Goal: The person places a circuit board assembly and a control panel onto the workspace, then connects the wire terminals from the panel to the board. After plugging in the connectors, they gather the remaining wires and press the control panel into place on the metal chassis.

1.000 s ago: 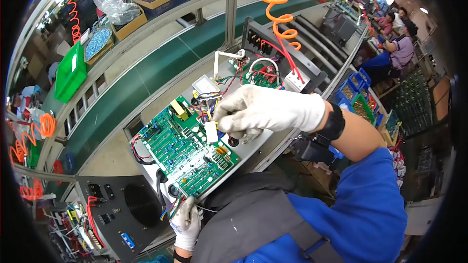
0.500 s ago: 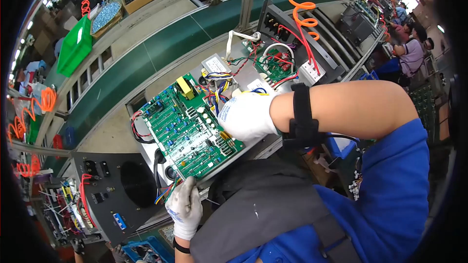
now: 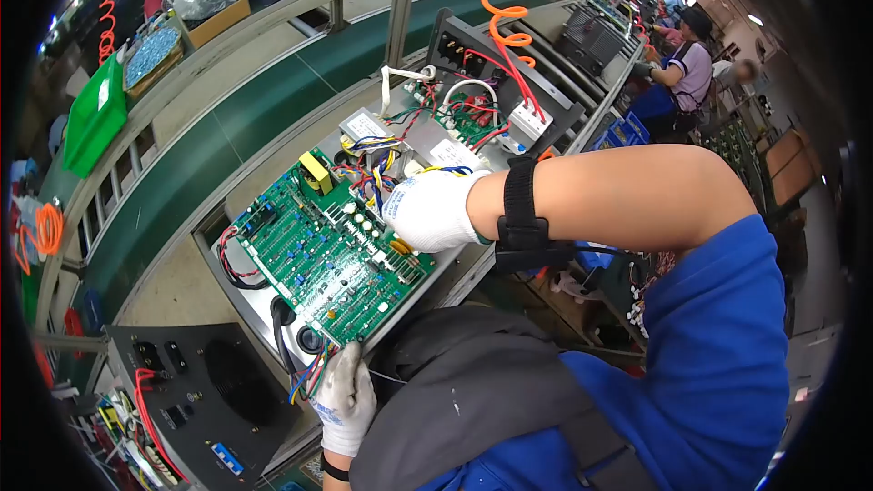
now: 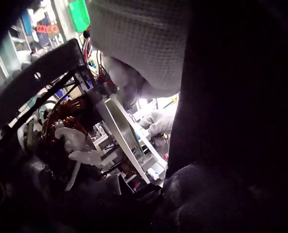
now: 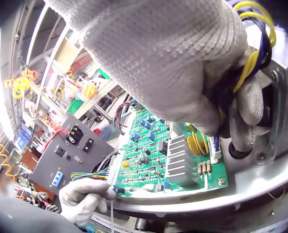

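A green circuit board (image 3: 332,259) (image 5: 149,160) lies on a metal chassis. In the right wrist view my right hand (image 5: 183,63) grips a bundle of yellow and dark blue wires (image 5: 250,70), its fingertips low beside a white connector (image 5: 216,154) at the board's edge. From the head view the back of this gloved hand (image 3: 432,209) hides the fingers. My left hand (image 3: 346,400) (image 5: 86,199) pinches the board's near corner, beside a row of coloured wires (image 5: 93,174). In the dark left wrist view, this hand's glove (image 4: 141,41) is above the chassis edge, with copper windings (image 4: 69,114) below.
A black panel with a round opening (image 3: 200,391) stands at the lower left. Behind the chassis runs a green conveyor (image 3: 264,100). An orange coiled hose (image 3: 505,14) hangs over the far end, by an upright metal post (image 3: 400,18). Other people sit at the upper right.
My right hand has come down from above the board, where it held a white connector, to the board's right edge. The left hand stays at the near corner. The head view has shifted.
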Tool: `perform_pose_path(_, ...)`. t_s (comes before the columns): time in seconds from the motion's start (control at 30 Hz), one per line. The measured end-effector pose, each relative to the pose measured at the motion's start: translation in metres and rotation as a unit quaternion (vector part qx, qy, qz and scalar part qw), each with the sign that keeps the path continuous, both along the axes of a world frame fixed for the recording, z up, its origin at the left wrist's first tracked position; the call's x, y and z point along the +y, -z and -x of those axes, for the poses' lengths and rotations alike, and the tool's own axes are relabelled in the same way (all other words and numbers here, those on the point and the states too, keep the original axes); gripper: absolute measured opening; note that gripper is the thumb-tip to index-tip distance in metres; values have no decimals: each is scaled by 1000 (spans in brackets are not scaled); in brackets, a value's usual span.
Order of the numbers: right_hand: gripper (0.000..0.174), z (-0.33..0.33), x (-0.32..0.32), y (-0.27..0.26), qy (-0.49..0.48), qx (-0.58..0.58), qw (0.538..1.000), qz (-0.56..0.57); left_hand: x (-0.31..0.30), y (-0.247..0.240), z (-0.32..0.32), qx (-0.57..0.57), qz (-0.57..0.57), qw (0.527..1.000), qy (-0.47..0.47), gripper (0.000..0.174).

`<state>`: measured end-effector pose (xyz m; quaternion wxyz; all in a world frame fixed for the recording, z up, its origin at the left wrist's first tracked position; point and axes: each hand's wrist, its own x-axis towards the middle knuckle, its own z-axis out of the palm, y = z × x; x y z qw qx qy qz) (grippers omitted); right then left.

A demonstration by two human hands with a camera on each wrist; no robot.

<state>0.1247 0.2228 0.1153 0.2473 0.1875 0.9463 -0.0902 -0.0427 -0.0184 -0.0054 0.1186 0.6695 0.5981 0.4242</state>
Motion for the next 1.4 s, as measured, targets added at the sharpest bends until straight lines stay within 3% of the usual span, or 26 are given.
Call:
perform_pose_path(0.23, 21, 1, -4, 2, 60, 22, 998, 13, 3, 0, 4, -29, 8, 1000, 10, 32)
perform_pose_path(0.53, 19, -1, 4, 14, 31, 24, 999, 24, 7, 8, 15, -69, 22, 997, 34, 29)
perform_pose_path(0.63, 18, -6, 2, 27, 35, 32, 999, 20, 8, 11, 26, -31, 52, 996, 65, 31)
perform_pose_path(0.7, 19, -10, -3, 25, 8, 112, 994, -11, 10, 9, 32, -92, 143, 978, 118, 29)
perform_pose_path(0.73, 21, -11, -6, 22, 26, 90, 996, -7, 12, 3, 30, -117, 190, 970, 101, 10)
perform_pose_path(0.77, 21, -9, -9, 19, 25, 86, 996, -6, 17, -9, 26, -142, 235, 958, 82, 19)
perform_pose_path(0.83, 25, -6, -12, 15, 118, 56, 991, 30, 19, -12, 28, -116, 248, 958, 82, 23)
perform_pose_path(0.9, 26, -4, -12, 19, 125, 27, 991, 30, 22, -10, 30, -78, 271, 955, 92, 25)
perform_pose_path(0.97, 24, -10, -16, 27, 116, 76, 990, 1, 21, 1, 34, -52, 288, 951, 101, 25)
perform_pose_path(1.03, 21, -10, -15, 27, 106, 64, 992, -2, 18, 15, 34, 40, 199, 976, 83, 20)
perform_pose_path(1.07, 37, -9, -14, 26, 126, 15, 992, 19, 15, 16, 36, -80, 234, 966, 79, 10)
perform_pose_path(1.1, 56, -8, -13, 26, 146, -33, 988, 39, 17, 12, 37, -122, 243, 959, 81, 10)
perform_pose_path(1.17, 57, 4, -9, 16, 250, -21, 964, 88, 18, 9, 39, -99, 233, 962, 98, 10)
perform_pose_path(1.23, 60, 20, -9, -13, 344, -112, 916, 172, 19, 10, 41, -84, 221, 966, 108, 10)
perform_pose_path(1.27, 48, 2, -10, 9, 308, -36, 940, 142, 19, 12, 43, -81, 218, 966, 111, 11)
perform_pose_path(1.3, 33, 0, -9, 17, 308, -41, 940, 142, 19, 13, 44, -79, 216, 966, 114, 11)
perform_pose_path(1.4, 23, 2, -16, 20, 342, -31, 930, 132, 21, 15, 48, -78, 218, 965, 123, 12)
